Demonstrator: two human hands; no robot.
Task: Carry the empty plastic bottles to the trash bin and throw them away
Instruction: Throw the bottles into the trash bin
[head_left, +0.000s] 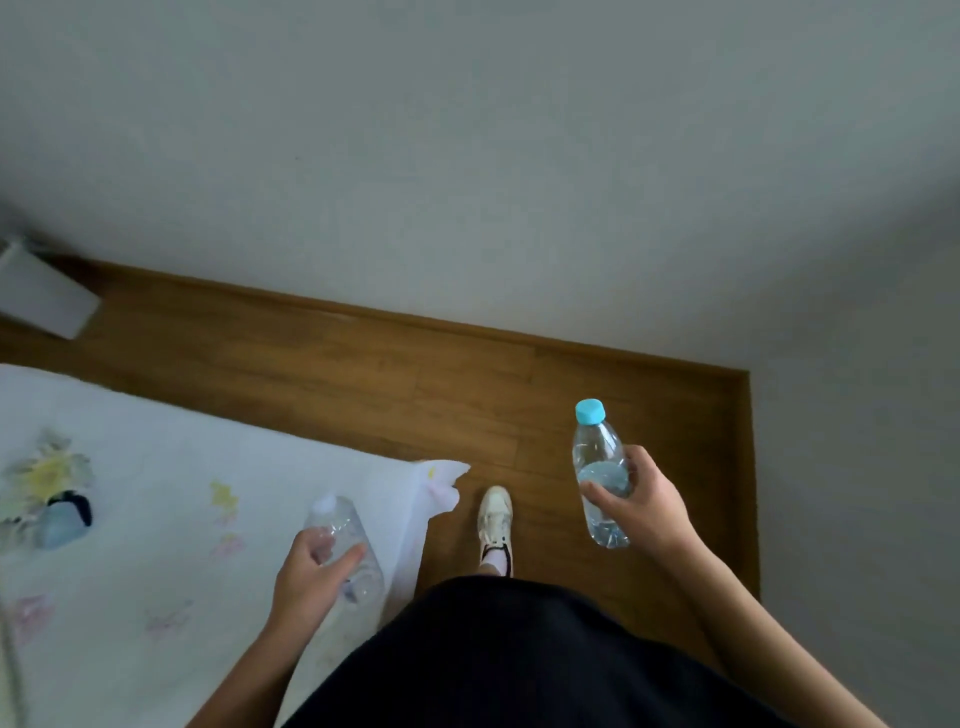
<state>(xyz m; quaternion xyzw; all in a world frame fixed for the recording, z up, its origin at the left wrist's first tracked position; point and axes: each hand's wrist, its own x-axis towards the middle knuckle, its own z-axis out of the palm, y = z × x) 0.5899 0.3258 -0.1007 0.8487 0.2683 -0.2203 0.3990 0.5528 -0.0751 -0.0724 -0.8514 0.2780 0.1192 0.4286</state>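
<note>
My right hand grips a clear plastic bottle with a light blue cap around its middle, held upright over the wooden floor. A second clear bottle with a pale cap is in my left hand, above the edge of the white floral cloth. Both bottles look empty. No trash bin shows in the head view.
A white cloth with flower prints covers a surface at the left. A wooden floor runs to grey walls ahead and at the right. A white box-like object stands at the far left. My shoe steps forward.
</note>
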